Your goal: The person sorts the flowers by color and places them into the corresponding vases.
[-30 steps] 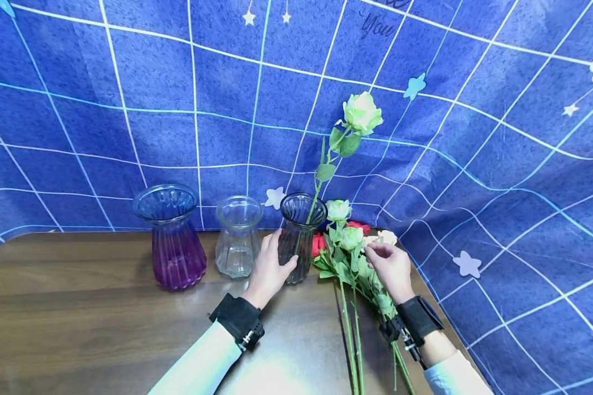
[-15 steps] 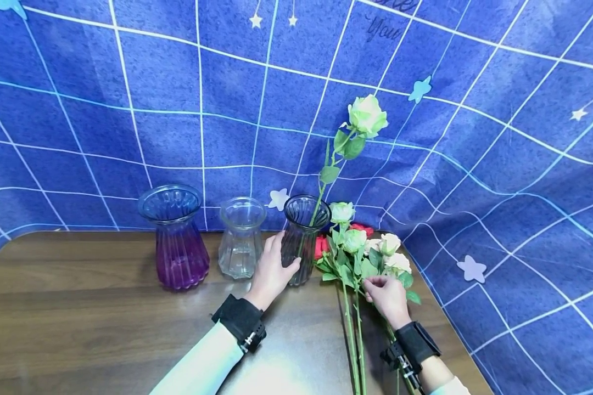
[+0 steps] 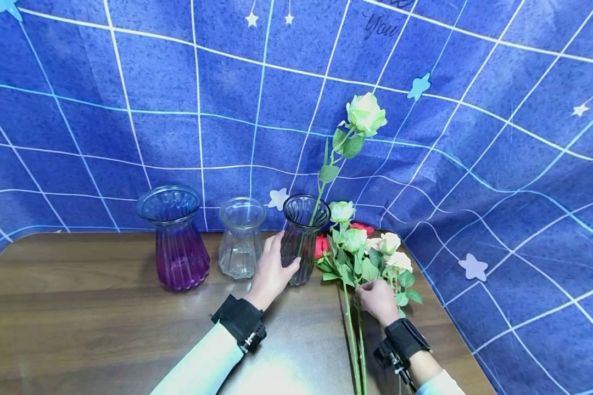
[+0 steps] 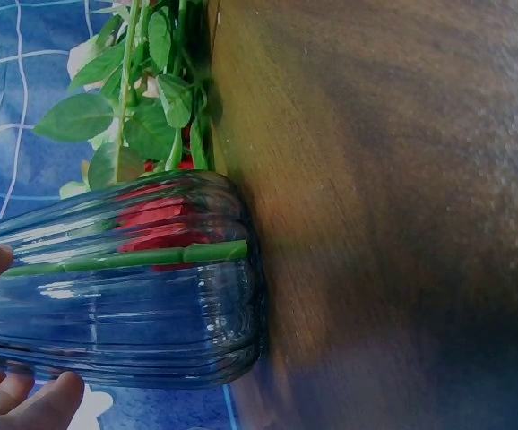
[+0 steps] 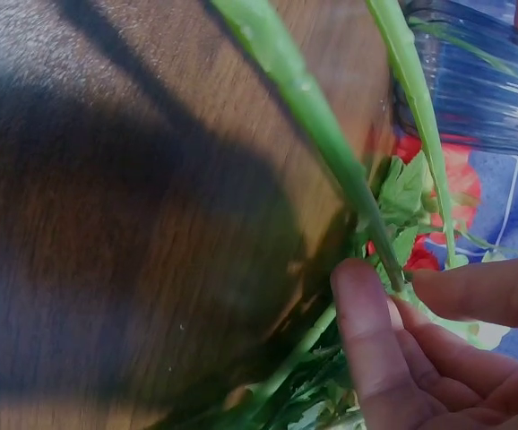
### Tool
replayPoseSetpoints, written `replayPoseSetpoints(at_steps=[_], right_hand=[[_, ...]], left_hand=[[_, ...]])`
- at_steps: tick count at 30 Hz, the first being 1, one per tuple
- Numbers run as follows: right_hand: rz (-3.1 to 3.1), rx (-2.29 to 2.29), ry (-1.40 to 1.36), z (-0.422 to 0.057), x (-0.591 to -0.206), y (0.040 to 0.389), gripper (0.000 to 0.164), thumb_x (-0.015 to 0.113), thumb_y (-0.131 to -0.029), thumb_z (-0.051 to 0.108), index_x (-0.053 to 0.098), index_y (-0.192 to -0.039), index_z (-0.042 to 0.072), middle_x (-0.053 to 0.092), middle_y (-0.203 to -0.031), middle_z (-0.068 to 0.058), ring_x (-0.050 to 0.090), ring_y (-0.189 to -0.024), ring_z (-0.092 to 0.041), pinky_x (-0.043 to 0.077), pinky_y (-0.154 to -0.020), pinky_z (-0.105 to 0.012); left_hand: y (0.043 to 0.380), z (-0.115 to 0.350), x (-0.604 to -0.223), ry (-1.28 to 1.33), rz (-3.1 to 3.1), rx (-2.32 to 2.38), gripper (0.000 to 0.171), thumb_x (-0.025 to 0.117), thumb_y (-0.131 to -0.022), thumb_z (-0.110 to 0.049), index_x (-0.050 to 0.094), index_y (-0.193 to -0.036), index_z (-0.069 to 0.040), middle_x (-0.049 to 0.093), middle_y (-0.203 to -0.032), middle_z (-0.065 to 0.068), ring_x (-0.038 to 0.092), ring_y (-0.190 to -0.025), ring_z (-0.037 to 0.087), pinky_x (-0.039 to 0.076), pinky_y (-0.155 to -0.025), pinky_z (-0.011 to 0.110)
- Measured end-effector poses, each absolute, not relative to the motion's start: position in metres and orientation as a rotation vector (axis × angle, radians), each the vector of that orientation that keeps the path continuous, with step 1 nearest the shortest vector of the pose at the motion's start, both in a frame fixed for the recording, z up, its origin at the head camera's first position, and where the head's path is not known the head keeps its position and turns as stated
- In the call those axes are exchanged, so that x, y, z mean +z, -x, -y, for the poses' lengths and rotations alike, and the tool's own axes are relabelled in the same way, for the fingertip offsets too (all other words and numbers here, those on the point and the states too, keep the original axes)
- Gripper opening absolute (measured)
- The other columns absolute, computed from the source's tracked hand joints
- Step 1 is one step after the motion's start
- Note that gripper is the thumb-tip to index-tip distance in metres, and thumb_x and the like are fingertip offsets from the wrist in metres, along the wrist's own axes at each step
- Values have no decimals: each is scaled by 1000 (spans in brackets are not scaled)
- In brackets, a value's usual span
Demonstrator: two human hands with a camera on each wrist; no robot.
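Observation:
My left hand [image 3: 273, 272] grips the lower body of a smoky grey glass vase [image 3: 307, 241], thumb on one side and fingers on the other. One pale green rose [image 3: 365, 114] stands slanted in this vase, and its stem end [image 4: 214, 253] shows through the glass near the base. To the right, my right hand [image 3: 378, 300] pinches a green rose stem [image 5: 317, 121] between thumb and index finger, just below the leaves. Pale green roses [image 3: 354, 240] lie on the table there, their long stems pointing toward me. Which bloom belongs to the pinched stem is unclear.
A clear glass vase [image 3: 239, 249] and a blue-purple vase [image 3: 180, 255] stand left of the grey one. Red roses [image 3: 321, 247] and cream roses [image 3: 399, 261] lie around the green ones. A blue patterned cloth [image 3: 227, 137] hangs behind the wooden table [image 3: 104, 329].
My right hand has come down from beside the blooms toward me and slightly left, onto a stem, uncovering the cream roses. The left hand keeps its hold on the grey vase.

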State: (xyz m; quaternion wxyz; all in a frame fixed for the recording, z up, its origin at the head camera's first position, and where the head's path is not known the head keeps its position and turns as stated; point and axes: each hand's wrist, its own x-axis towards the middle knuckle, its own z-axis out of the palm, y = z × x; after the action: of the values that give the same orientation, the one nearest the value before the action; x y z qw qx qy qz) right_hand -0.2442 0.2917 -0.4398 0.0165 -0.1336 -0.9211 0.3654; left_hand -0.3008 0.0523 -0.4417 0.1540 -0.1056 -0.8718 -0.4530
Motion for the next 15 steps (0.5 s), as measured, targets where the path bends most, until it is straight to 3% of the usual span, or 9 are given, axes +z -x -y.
replayPoseSetpoints(at_steps=[7, 15], right_hand=[[2832, 1180, 409, -290, -442, 246, 18, 59, -86, 7, 70, -88, -8, 70, -80, -20, 66, -54, -18, 57, -56, -29], [2830, 1195, 462, -290, -447, 249, 18, 62, -85, 8, 69, -87, -7, 66, -61, -12, 63, -50, -16, 55, -55, -27]], left_hand=[[302, -52, -441, 296, 2523, -1304, 70, 70, -82, -28, 38, -141, -7, 43, -138, 13, 50, -121, 32, 48, -95, 47], [301, -51, -438, 280, 2547, -1319, 70, 70, -82, -28, 38, -141, -8, 43, -138, 13, 50, -122, 32, 47, -97, 47]])
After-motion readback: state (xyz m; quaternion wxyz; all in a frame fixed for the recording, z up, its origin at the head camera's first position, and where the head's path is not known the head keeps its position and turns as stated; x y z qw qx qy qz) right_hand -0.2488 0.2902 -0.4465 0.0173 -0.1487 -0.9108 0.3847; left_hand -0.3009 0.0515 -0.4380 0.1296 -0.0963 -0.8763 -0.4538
